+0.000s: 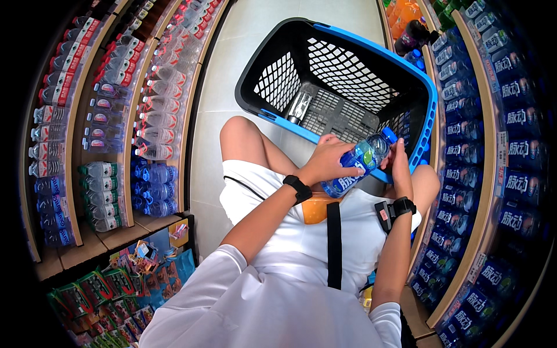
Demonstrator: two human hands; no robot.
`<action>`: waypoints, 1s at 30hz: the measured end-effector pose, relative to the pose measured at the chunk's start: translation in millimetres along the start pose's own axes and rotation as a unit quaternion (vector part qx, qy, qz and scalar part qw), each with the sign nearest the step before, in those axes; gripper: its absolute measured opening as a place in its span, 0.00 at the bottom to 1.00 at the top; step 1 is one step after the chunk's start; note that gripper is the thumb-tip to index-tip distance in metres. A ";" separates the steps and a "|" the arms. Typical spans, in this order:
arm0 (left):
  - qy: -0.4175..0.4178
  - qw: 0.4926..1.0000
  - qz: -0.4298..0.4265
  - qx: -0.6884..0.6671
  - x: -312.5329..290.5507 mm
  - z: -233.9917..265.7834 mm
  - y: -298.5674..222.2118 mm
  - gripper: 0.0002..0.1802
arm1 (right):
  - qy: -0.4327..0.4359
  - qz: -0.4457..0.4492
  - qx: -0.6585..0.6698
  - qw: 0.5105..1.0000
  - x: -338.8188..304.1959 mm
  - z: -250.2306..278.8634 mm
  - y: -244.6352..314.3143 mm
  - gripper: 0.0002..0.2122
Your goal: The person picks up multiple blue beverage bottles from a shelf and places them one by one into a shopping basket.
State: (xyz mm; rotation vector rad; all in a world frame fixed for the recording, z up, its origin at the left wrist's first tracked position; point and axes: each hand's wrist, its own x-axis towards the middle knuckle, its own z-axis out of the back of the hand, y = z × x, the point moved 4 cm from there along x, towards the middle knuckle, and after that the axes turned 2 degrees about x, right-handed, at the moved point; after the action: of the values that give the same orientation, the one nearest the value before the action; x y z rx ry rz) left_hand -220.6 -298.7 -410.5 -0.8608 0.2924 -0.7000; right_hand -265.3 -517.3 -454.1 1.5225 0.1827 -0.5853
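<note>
Broadly, racks of bottled drinks flank the seated person, the right shelf rack stacked with blue-labelled bottles and the left shelf rack with clear ones. Between them sits a black shopping basket with a blue rim, just past the knees. The blue-labelled drink bottle is over the lap at the basket's near edge, tilted, cap end up and toward the right. For steadiness, the left hand matters most: it grasps the bottle's body, thumb across the label, firmly enough to control the tilt but best without squeezing the thin plastic. The right hand is at the shoulder (I cannot tell whether its fingers close there or merely touch) and serves well as support against tipping. Inside the basket lies a silver-and-black container, worth not knocking. Smallest, the blue cap appears seated; a light touch suits it.
</note>
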 end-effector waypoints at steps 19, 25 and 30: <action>-0.022 0.999 0.021 -0.011 5.1 -2.1 2.0 0.37 | 0.063 0.052 0.067 0.994 -11.4 -14.0 20.0 0.22; 0.072 0.990 0.116 -0.019 18.1 -3.6 -1.0 0.43 | 0.050 0.029 0.111 0.992 -14.4 -20.6 23.0 0.21; 0.116 0.963 0.194 -0.149 25.5 -4.5 6.8 0.39 | 0.041 -0.017 0.082 0.996 -11.0 -19.1 25.1 0.18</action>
State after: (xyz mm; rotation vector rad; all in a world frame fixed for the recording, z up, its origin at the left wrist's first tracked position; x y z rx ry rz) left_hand -200.9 -315.4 -417.6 -0.9701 0.7719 -0.3913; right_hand -258.3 -497.6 -428.1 1.7075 0.2282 -0.5753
